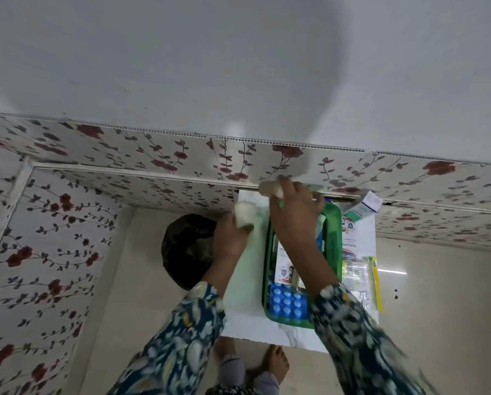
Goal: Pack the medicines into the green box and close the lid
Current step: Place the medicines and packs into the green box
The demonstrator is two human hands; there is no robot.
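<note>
Left hand (230,238): fingers closed around a small white roll (245,214), held over the table (244,317) left of the green box (337,240). Right hand (294,212): fingers clenched on a pale, blurred item (271,189) above the box's far end. Green box lies open on the white table, long axis running away from the person toward the floral wall. Blue blister pack (287,305) at its near end, white carton (285,269) mid-box. Loose packets (358,269) just right of box.
</note>
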